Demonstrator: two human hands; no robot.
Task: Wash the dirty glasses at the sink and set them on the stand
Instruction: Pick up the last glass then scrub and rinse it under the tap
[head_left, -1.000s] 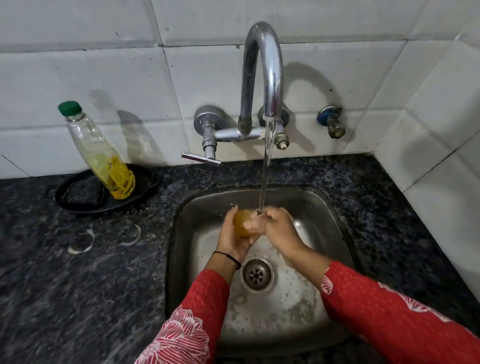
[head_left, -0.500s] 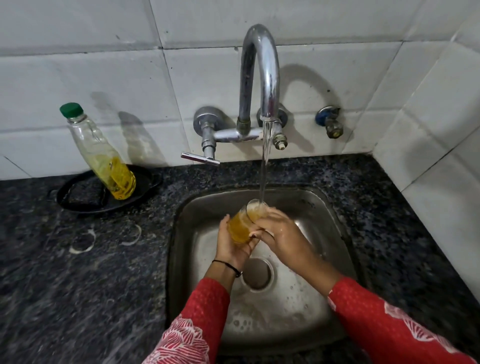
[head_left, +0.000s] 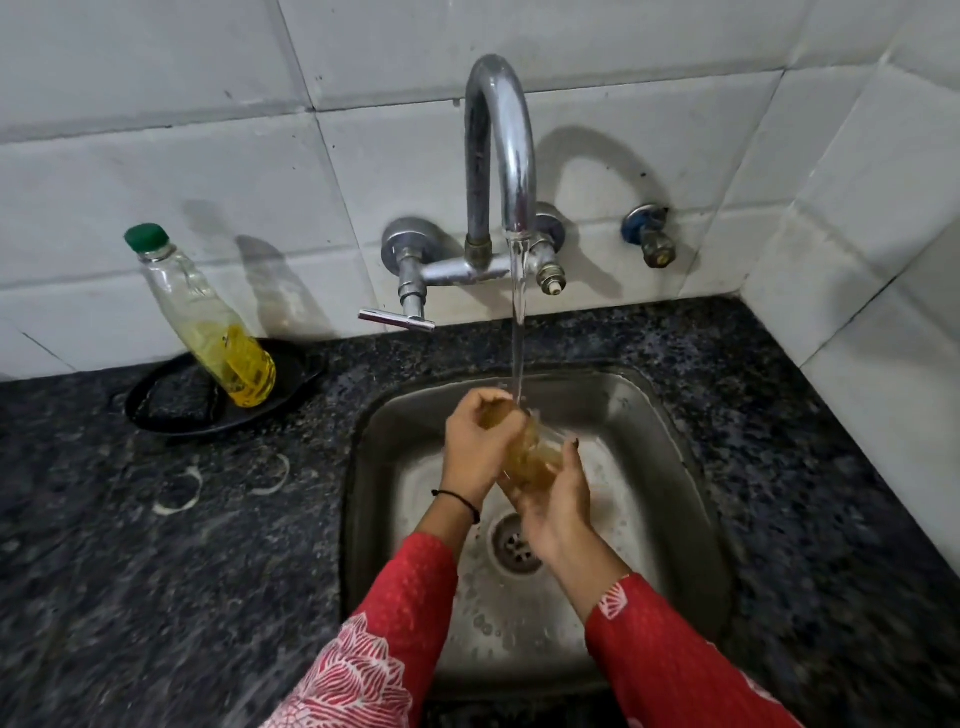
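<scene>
A small amber-tinted glass (head_left: 535, 454) is held over the steel sink (head_left: 670, 415), lying tilted under the water stream from the curved tap (head_left: 501, 145). My right hand (head_left: 558, 501) cups the glass from below and to the right. My left hand (head_left: 480, 441) is closed over its upper left end, fingers curled at the rim; whether the fingers reach inside is hidden. Both sleeves are red with a white pattern. The stand is out of view.
A green-capped bottle (head_left: 218, 338) with yellow liquid leans in a black dish (head_left: 171, 418) on the dark granite counter (head_left: 156, 545) left of the sink. White ring marks lie on the counter. The drain (head_left: 511, 548) sits below my hands. White tiled walls close the back and right.
The glass has swung from my left hand's grip with its mouth up under the stream to lying tilted in my right palm; my left hand moved onto its upper end.
</scene>
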